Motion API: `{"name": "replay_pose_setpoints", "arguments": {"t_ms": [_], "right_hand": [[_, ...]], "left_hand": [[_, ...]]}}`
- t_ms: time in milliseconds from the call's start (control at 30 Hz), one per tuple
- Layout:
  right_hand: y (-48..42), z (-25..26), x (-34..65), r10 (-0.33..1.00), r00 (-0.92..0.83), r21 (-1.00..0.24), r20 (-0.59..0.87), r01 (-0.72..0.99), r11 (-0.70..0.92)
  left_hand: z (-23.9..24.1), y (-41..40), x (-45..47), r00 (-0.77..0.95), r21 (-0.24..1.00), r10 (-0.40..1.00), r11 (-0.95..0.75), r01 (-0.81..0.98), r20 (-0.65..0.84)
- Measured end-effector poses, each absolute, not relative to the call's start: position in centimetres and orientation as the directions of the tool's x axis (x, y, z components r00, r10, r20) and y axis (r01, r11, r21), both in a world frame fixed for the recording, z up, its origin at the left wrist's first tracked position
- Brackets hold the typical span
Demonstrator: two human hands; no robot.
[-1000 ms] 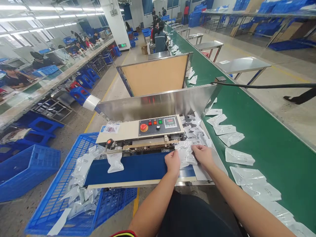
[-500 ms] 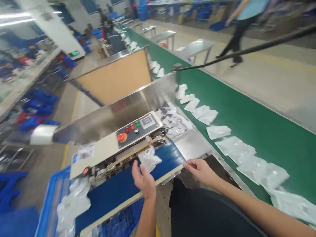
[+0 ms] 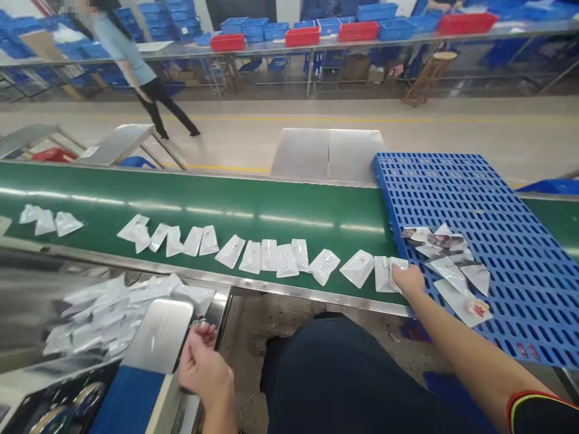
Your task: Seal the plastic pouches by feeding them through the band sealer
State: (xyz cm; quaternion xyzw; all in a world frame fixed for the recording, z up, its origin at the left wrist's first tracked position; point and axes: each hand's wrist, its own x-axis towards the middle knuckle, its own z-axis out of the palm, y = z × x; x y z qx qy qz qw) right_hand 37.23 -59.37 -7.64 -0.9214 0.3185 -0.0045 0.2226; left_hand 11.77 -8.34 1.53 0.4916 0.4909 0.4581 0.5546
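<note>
At the far left edge of the view, a heap of clear pouches [image 3: 104,313] lies on the steel tray of a sealing machine, with the machine's blue belt [image 3: 129,401] at the bottom corner. A bare steel plate [image 3: 158,334] sits just right of the heap. The left hand [image 3: 203,371] hovers at the plate's right edge, seen from the back. Its fingers [image 3: 205,330] are loosely curled and close to the plate's rim, and I cannot tell whether they pinch anything.

Beyond the machine, a green conveyor [image 3: 271,208] runs across the view. A row of pouches [image 3: 271,256] lies along its near edge, most of them touching or overlapping. At the right end of that row lies the end pouch [image 3: 383,272]. The right hand [image 3: 409,278] rests on it, palm down and fingers held together. Whether it grips the pouch or only presses on it is hidden.

Just right of the hand, a blue slatted crate [image 3: 474,199] lies across the conveyor, and loose packets [image 3: 452,265] are scattered at its near left corner. On the floor past the conveyor stands a steel table [image 3: 328,154], and a person [image 3: 131,66] is walking at the far left.
</note>
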Motion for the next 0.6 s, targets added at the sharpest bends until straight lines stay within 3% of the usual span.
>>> {"name": "replay_pose_setpoints", "arguments": {"t_ms": [100,267,500,600], "right_hand": [[-62.9,-9.2,39.3,-0.585,0.779,-0.409,-0.225,-0.621,-0.669],[-62.1,-12.3,40.5,-0.536,0.794,-0.449,-0.286,-0.605,-0.657],[-59.9,-13.4,39.5,-0.62,0.746,-0.548,-0.243,-0.633,-0.547],[-59.5,-13.1,38.7,-0.591,0.773,-0.607,-0.228,-0.588,-0.535]], "left_hand": [[0.2,-13.3,17.0,0.361,0.976,0.908,0.187,0.108,-0.214],[-1.7,-19.7,23.1,0.703,0.947,0.659,0.046,0.319,-0.269],[-6.1,-25.7,30.1,0.925,0.903,0.315,-0.297,0.309,-0.213],[-8.0,-28.1,33.1,0.979,0.859,0.149,-0.474,0.194,-0.138]]}}
